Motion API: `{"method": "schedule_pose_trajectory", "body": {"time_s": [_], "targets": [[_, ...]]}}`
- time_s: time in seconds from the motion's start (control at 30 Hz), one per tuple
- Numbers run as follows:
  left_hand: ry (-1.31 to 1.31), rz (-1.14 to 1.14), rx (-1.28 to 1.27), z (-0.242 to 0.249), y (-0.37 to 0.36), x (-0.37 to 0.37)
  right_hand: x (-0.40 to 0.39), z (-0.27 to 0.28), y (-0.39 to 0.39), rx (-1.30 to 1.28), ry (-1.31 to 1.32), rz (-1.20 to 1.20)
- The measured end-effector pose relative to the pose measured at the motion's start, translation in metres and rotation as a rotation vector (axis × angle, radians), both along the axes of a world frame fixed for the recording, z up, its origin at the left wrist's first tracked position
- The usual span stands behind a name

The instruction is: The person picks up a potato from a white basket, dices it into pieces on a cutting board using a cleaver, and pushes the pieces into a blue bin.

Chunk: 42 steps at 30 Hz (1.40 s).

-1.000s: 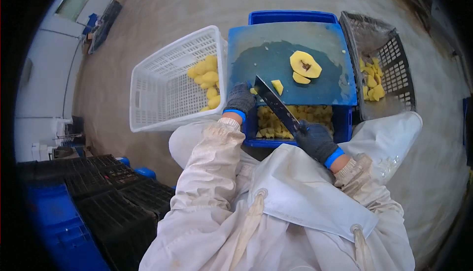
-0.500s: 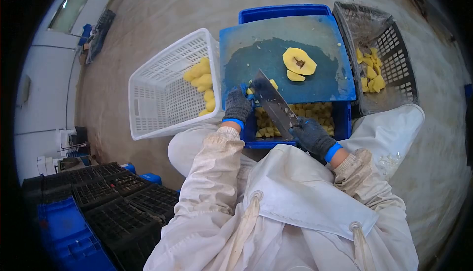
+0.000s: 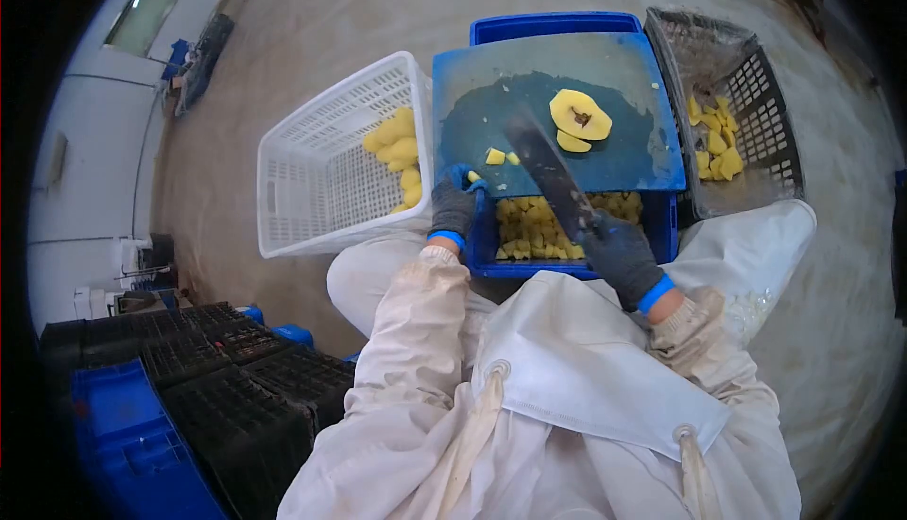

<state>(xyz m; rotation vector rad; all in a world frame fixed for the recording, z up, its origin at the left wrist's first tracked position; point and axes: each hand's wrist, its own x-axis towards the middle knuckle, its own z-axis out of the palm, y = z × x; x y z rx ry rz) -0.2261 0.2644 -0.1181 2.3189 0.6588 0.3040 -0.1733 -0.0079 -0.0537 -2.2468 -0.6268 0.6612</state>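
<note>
In a dark glove, my right hand (image 3: pixel 616 254) is closed round the handle of a cleaver (image 3: pixel 553 178). Its blade, slightly blurred, slants up and left over the blue cutting board (image 3: pixel 605 172). My left hand (image 3: pixel 454 203), also gloved, is at the board's left front corner, fingers closed on a small potato piece (image 3: pixel 473 176). Just right of those fingers lie small cut potato pieces (image 3: pixel 495 156). Farther back on the board rest a cut potato (image 3: pixel 580 112) with a dark hollow middle and a potato slice (image 3: pixel 573 142) against it.
Under the board, a blue crate (image 3: pixel 669 237) holds many potato chunks (image 3: pixel 537 227). To the left, a white basket (image 3: pixel 283 189) contains peeled potatoes (image 3: pixel 397 147). A black crate (image 3: pixel 779 133) with potato pieces (image 3: pixel 718 147) stands at right. Black crates (image 3: pixel 246 416) are stacked at lower left.
The cleaver has moved right, away from my left hand, together with my right hand. Small potato pieces now show on the board between them. The whole view has shifted slightly.
</note>
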Motion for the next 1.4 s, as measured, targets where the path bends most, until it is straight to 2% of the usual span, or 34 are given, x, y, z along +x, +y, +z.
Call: {"method": "schedule_pose_trajectory", "body": {"time_s": [0.07,0.2,0.27,0.3,0.37,0.4,0.47,0.5,0.57,0.7,0.77,0.8,0.87,0.9,0.97,1.0,1.13,1.2,1.23,1.27,1.3,1.37,1.4], "targets": [[-0.059,0.06,-0.12,-0.023,0.016,-0.005,0.004,0.0,-0.014,0.089,0.022,-0.036],[0.037,0.073,-0.047,0.001,0.02,0.003,0.007,-0.003,-0.026,0.097,-0.01,-0.127],[0.0,-0.326,0.38,0.004,0.025,0.019,0.007,-0.004,-0.029,0.145,-0.053,-0.129],[-0.005,-0.33,0.378,0.006,0.025,0.029,0.007,-0.004,-0.03,0.142,-0.058,-0.133],[0.088,-0.616,0.434,0.01,0.023,0.045,0.006,-0.006,-0.031,0.174,0.018,-0.166],[0.086,-0.621,0.436,0.013,0.02,0.05,0.007,-0.007,-0.031,0.174,0.016,-0.171],[0.406,-0.596,0.466,0.017,0.01,0.059,0.007,-0.01,-0.033,0.192,-0.011,-0.182],[0.405,-0.6,0.471,0.018,0.006,0.058,0.009,-0.01,-0.033,0.195,-0.013,-0.187],[0.332,-0.416,0.481,0.016,-0.007,0.039,0.01,-0.009,-0.036,0.207,-0.088,-0.22],[0.387,-0.534,0.616,0.029,-0.039,0.006,0.016,-0.012,-0.04,0.325,0.007,-0.309],[0.674,-0.559,0.134,0.051,-0.051,0.005,0.02,-0.016,-0.044,0.322,0.123,-0.329],[0.673,-0.564,0.133,0.048,-0.05,0.008,0.023,-0.017,-0.046,0.32,0.121,-0.333],[0.234,-0.252,0.25,0.025,-0.038,0.021,0.024,-0.019,-0.048,0.248,-0.106,-0.237],[0.138,-0.258,0.458,-0.024,-0.014,0.036,0.024,-0.023,-0.047,0.248,-0.11,-0.24],[0.191,-0.253,0.402,-0.002,-0.025,0.057,0.022,-0.032,-0.045,0.383,0.09,-0.354],[0.248,-0.242,0.347,0.003,-0.03,0.063,0.02,-0.029,-0.047,0.381,0.084,-0.36],[0.169,-0.27,0.389,-0.01,-0.016,0.059,0.024,-0.027,-0.051,0.319,0.023,-0.346],[0.369,-0.057,0.238,-0.011,0.0,0.057,0.026,-0.026,-0.052,0.319,0.012,-0.36],[0.241,0.056,0.072,-0.014,0.002,0.058,0.026,-0.019,-0.051,0.352,0.152,-0.439],[0.165,0.03,-0.073,-0.016,0.006,0.073,0.025,-0.016,-0.05,0.379,0.296,-0.512],[0.09,0.007,-0.219,-0.007,0.001,0.089,0.026,-0.019,-0.051,0.377,0.299,-0.508],[-0.129,-0.354,-0.736,0.108,-0.067,0.108,0.029,-0.031,-0.052,0.375,0.232,-0.525],[-0.144,-0.488,-0.725,0.124,-0.077,0.123,0.03,-0.035,-0.052,0.371,0.231,-0.525]]}}
